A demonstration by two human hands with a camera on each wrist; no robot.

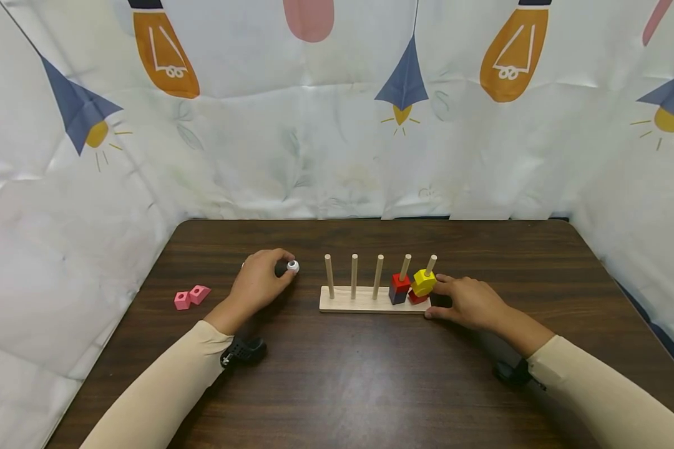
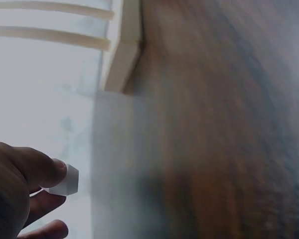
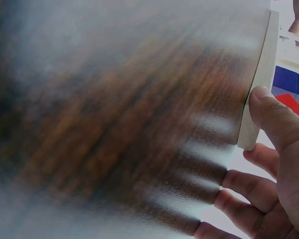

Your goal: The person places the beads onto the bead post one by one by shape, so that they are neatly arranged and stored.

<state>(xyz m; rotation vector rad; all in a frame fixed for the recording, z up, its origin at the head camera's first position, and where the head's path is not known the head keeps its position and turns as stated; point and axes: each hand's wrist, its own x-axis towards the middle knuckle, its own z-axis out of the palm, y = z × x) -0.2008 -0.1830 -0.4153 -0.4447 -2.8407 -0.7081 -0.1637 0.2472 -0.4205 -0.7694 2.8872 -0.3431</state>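
Here's the left hand (image 1: pixel 261 280), thumb and finger closed down to just the width of a little white block (image 1: pixel 293 267) and holding it by its sides, the other fingers loose; whether it sits clear of the table I can't tell. That block looks light, hard and smooth, nothing to crush, though a slick face could twist out of so small a hold, so opposite sides are the place to pinch, with the middle left free!

Over on the right, the right hand (image 1: pixel 468 302) has the right end of the wooden stand (image 1: pixel 342 305), thumb on the near edge, a finger round the end, the gap no wider than the wood. It looks like stiff, fairly light timber, likely to slide or tip if knocked, and that low base is the safe hold, better than the thin pegs (image 1: pixel 354 274)!

And on those pegs, from the left: three bare, then a red block (image 1: pixel 400 282) above a dark blue block (image 1: pixel 397 297), then at the right end a yellow block (image 1: pixel 424 284) over more red, close by the right fingers. Out to the far left, two pink blocks (image 1: pixel 182 300) lie side by side on the brown table (image 1: pixel 365 386)
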